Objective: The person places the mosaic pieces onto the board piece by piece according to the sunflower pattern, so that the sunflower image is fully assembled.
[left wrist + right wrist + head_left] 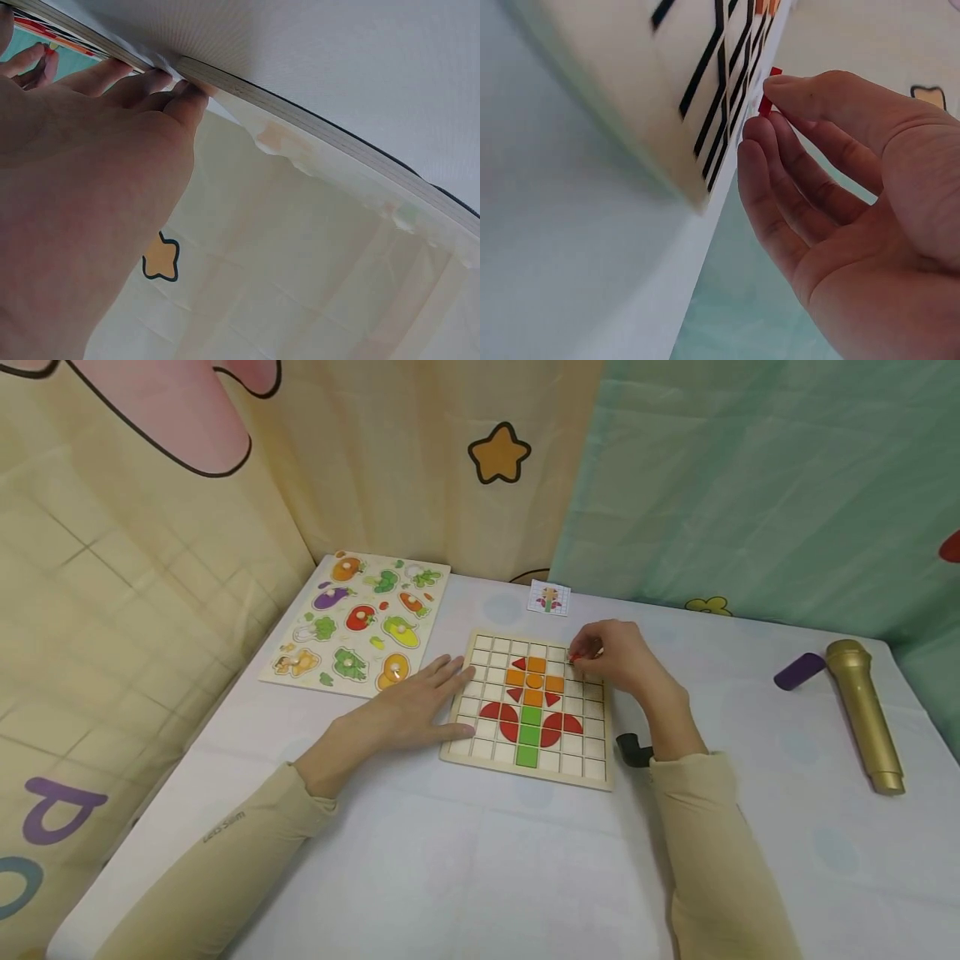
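Observation:
A wooden grid board [495, 766] lies on the table, with orange, red and green pieces forming a flower shape in its cells. Between thumb and fingertips, my right hand [618, 653] pinches a small red piece [769, 93] over the board's upper right part; the piece's full outline is hidden by the fingers. My left hand [408, 706] lies flat with spread fingers, its fingertips and thumb touching the board's left edge. In the left wrist view the fingers [142, 86] rest along that edge. A small picture card [537, 604] showing a similar flower lies behind the board.
A vegetable peg puzzle [360, 647] lies at the back left, close to my left hand. Beside my right wrist is a black pipe-shaped object [633, 750]. Farther right are a purple cylinder [798, 672] and a gold microphone-shaped object [866, 718]. Printed curtains [420, 477] stand behind the table.

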`<action>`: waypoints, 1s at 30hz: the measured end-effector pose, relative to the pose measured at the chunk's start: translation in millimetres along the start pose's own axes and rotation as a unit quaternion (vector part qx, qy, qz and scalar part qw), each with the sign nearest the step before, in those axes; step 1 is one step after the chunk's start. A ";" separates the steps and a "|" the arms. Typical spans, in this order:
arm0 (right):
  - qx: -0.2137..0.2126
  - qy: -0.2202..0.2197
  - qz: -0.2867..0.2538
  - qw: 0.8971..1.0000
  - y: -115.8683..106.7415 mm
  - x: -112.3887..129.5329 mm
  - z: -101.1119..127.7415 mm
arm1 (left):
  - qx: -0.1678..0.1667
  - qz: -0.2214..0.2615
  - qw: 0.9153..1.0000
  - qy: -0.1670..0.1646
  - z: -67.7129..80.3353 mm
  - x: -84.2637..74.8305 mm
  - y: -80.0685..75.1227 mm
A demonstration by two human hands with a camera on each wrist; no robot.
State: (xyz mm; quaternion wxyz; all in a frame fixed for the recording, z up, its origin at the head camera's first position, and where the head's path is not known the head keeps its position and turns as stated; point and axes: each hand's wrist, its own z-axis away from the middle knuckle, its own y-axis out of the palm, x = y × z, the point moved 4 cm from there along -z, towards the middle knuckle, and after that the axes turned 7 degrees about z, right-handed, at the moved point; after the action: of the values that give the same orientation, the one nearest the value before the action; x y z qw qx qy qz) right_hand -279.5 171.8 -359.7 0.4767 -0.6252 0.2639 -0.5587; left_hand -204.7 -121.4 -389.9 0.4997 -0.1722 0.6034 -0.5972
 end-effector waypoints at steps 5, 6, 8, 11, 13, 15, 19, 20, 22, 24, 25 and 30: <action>0.018 -0.016 -0.003 1.000 11.5 14.8 -3.3 | -0.003 0.003 1.000 0.000 0.5 1.1 0.6; 0.022 -0.019 -0.002 1.000 13.5 16.4 -4.0 | -0.003 0.003 1.000 -0.001 0.6 1.4 0.7; 0.027 -0.024 0.000 0.999 16.8 18.5 -5.0 | -0.003 0.002 1.000 -0.001 0.6 1.7 1.1; 0.027 -0.033 0.002 0.999 18.7 20.4 -5.4 | -0.004 0.001 1.000 -0.001 0.8 1.6 0.8; 0.026 -0.040 -0.002 0.999 18.7 21.2 -5.2 | -0.005 0.000 1.000 0.000 1.1 1.2 0.5; 0.026 -0.047 -0.004 0.999 18.3 22.5 -4.9 | -0.006 -0.001 1.000 0.001 1.3 1.0 0.2; 0.023 -0.057 0.002 0.998 18.0 25.8 -5.2 | -0.006 -0.003 1.000 0.000 1.3 1.4 0.6; 0.021 -0.057 0.002 0.998 18.1 26.7 -5.5 | -0.006 -0.003 1.000 0.001 1.3 1.5 0.7; 0.019 -0.060 0.003 0.998 19.2 29.4 -6.5 | -0.008 -0.001 1.000 0.002 1.5 1.7 0.6; 0.022 -0.071 0.005 0.997 21.3 32.9 -7.5 | -0.010 0.001 1.000 0.004 1.7 1.9 0.6; 0.025 -0.078 0.007 0.997 22.5 35.4 -7.7 | -0.011 0.001 1.000 0.006 1.7 2.1 0.6; 0.037 -0.137 0.025 0.990 27.8 50.4 -5.5 | -0.011 0.000 1.000 0.008 0.9 1.8 0.3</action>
State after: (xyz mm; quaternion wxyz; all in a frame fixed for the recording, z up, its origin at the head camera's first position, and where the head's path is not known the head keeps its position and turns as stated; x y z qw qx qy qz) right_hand -267.2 115.4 -362.3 0.5447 -0.6712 0.1912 -0.4650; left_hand -204.6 -123.3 -390.7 0.4929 -0.1728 0.6136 -0.5922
